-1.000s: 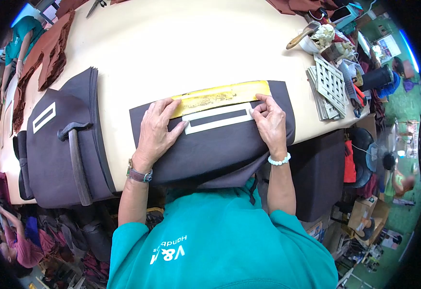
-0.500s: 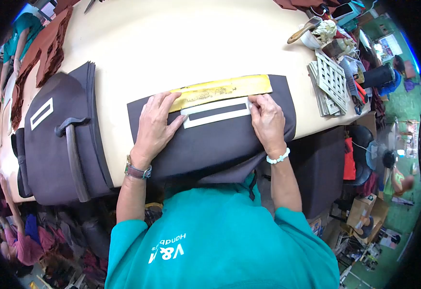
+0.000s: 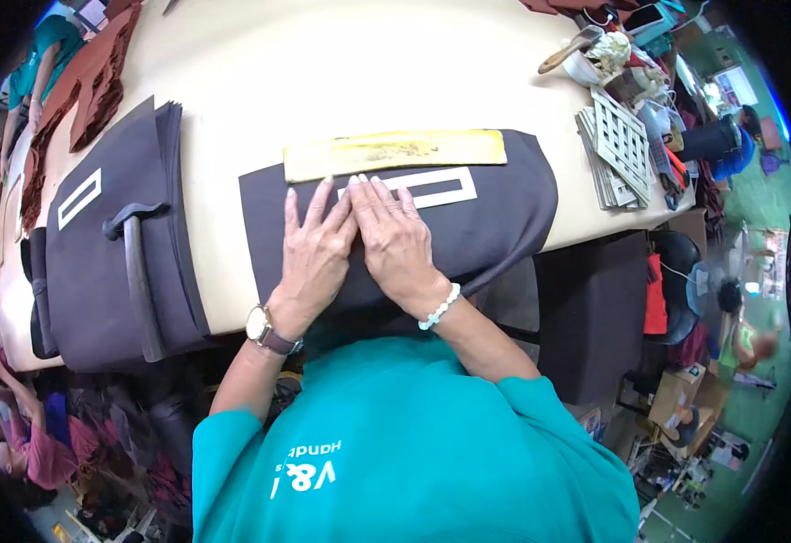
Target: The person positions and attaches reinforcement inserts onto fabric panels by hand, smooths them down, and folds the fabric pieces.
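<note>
My left hand [image 3: 319,258] lies flat with its fingers stretched out at the left end of a white rectangular frame piece [image 3: 468,185]. Beside it, close against it, my right hand [image 3: 398,237] presses down with extended fingers on the same frame piece. That piece rests on a dark purple-grey sheet of material [image 3: 504,208], and its left end is covered by my hands. Just beyond my fingertips is a yellow strip [image 3: 395,154] with dark smudges, lying along the sheet's far edge.
Left of me, a hammer [image 3: 145,290] lies on a stack of dark sheets [image 3: 88,281] beside another white frame piece [image 3: 80,199]. Lattice-patterned pieces [image 3: 620,145] and a brush on a bowl [image 3: 581,68] stand at right. A co-worker [image 3: 47,54] is at far left.
My right hand has left the frame piece's right end and moved left beside my left hand. Both hands now lie flat. The yellow strip and frame piece sit at slightly changed angles.
</note>
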The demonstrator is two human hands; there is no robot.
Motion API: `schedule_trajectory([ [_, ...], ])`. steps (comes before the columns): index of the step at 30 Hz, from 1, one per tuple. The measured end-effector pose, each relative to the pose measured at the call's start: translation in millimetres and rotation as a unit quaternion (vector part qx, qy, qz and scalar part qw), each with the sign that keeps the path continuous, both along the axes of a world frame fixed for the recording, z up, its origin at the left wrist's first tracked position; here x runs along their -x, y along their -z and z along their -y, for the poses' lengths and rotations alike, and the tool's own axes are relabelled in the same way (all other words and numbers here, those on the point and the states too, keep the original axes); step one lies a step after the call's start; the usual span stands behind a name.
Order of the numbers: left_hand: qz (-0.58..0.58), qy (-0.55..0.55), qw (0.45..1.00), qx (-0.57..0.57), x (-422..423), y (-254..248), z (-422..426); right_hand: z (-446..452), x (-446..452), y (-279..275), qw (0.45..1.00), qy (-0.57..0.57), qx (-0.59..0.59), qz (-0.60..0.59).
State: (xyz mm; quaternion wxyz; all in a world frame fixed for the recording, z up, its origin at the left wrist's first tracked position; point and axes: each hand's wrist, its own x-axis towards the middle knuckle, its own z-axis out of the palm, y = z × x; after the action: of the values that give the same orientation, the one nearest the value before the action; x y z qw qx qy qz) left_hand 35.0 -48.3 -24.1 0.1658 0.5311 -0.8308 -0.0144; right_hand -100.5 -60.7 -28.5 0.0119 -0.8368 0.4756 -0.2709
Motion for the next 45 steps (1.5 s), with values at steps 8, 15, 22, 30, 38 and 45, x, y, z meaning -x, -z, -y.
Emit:
schedule_trajectory([
  [8,0.068,0.012,0.998,-0.009,-2,-7,-2,10,81,-5,0.990,0.110,-0.064,-0.059],
  [15,0.078,0.014,0.997,0.007,-6,-3,-8,15,91,-27,0.976,0.192,-0.020,-0.099],
  [22,0.154,0.026,0.987,0.038,-10,-9,-9,-24,29,6,0.996,0.067,-0.044,-0.037],
  [30,0.133,-0.007,0.991,-0.028,-18,-34,2,23,114,-57,0.938,0.218,-0.247,-0.104],
  [38,0.026,-0.107,0.994,-0.018,43,18,82,101,80,29,0.990,0.139,-0.023,-0.031],
  [45,-0.152,-0.173,0.973,0.019,11,5,54,78,83,-8,0.993,-0.013,-0.083,-0.089],
])
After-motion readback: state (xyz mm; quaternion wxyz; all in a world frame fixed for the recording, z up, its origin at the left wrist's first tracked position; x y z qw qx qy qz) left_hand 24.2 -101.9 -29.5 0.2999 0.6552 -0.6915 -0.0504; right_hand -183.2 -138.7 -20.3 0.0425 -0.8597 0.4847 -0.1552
